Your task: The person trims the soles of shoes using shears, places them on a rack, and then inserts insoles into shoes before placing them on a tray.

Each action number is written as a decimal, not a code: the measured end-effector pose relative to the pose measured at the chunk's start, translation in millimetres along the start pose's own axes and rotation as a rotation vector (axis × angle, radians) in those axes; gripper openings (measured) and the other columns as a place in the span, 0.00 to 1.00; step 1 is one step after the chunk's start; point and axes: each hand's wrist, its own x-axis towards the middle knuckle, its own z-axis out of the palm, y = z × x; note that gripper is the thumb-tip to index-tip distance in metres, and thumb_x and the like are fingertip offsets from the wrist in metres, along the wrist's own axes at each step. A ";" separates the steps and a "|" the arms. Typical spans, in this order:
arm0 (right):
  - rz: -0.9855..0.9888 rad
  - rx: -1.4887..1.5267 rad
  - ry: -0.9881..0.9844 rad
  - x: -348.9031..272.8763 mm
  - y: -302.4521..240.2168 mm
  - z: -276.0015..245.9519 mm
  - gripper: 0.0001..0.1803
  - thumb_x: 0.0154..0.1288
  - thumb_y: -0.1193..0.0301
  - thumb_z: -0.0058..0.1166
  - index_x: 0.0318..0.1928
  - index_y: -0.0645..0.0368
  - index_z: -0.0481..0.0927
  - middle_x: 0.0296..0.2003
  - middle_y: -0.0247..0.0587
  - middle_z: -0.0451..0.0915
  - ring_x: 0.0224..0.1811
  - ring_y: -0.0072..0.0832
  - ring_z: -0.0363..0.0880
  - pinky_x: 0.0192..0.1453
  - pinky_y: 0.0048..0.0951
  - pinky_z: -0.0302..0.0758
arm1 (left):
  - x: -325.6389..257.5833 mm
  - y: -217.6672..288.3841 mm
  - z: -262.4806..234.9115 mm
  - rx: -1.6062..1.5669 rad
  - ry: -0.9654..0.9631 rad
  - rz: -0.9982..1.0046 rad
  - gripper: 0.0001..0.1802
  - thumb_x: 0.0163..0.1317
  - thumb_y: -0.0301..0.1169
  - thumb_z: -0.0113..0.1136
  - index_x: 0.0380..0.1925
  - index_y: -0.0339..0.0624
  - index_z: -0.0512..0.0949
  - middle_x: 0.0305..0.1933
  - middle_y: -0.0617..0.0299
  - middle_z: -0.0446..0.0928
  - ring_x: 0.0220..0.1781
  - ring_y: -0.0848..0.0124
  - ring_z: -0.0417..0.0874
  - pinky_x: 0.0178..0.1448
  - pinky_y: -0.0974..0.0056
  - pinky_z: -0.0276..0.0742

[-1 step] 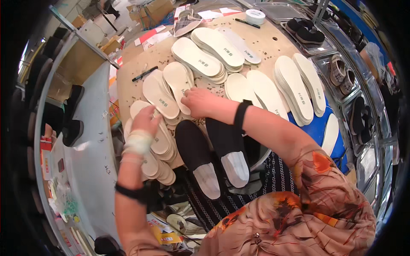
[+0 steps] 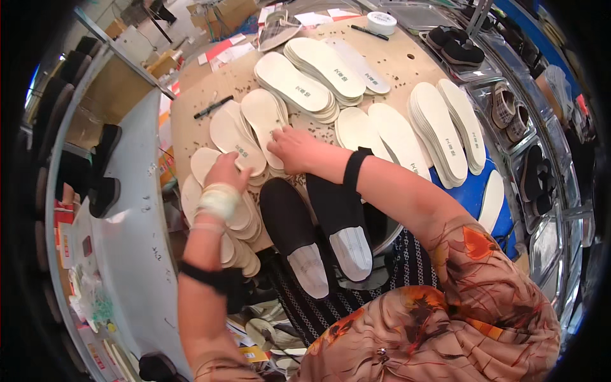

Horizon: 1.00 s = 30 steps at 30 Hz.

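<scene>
My left hand (image 2: 221, 180), wrapped in pale tape, curls over a cream insole (image 2: 233, 135) on top of a fanned stack at the left of the table. My right hand (image 2: 296, 149), with a black wristband, grips the lower edge of the neighbouring cream insole (image 2: 264, 114). Two black slip-on shoes (image 2: 289, 223) (image 2: 340, 213) lie side by side just in front of my hands, at the table's near edge, with pale lining at their heels.
More stacks of cream insoles (image 2: 318, 70) (image 2: 445, 130) cover the brown table (image 2: 191, 121). A black marker (image 2: 213, 107), a tape roll (image 2: 382, 22) and a blue surface (image 2: 474, 191) are there too. Clear bins of shoes (image 2: 509, 105) line the right; a grey shelf (image 2: 127, 191) runs on the left.
</scene>
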 end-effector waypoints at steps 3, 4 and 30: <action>-0.075 -0.068 0.056 18.6 6.5 8.0 0.18 0.41 0.65 0.58 0.36 0.57 0.76 0.37 0.44 0.72 0.43 0.40 0.72 0.42 0.35 0.72 | 11.2 28.6 9.3 0.277 -0.152 -0.090 0.28 0.45 0.45 0.64 0.40 0.34 0.73 0.43 0.47 0.73 0.42 0.53 0.77 0.46 0.57 0.73; -0.076 -0.019 -0.001 18.3 12.8 7.6 0.18 0.41 0.64 0.58 0.35 0.57 0.77 0.37 0.44 0.72 0.43 0.39 0.72 0.43 0.35 0.72 | 20.1 35.9 13.2 0.324 -0.258 -0.149 0.31 0.44 0.46 0.64 0.43 0.33 0.72 0.45 0.46 0.73 0.42 0.52 0.76 0.48 0.56 0.72; -0.138 0.335 0.015 -286.7 -74.9 -45.4 0.24 0.45 0.67 0.60 0.44 0.61 0.71 0.47 0.50 0.68 0.52 0.44 0.66 0.56 0.40 0.64 | -284.9 94.7 15.8 -0.446 0.164 0.280 0.20 0.44 0.20 0.51 0.42 0.31 0.71 0.46 0.42 0.70 0.51 0.46 0.70 0.57 0.53 0.64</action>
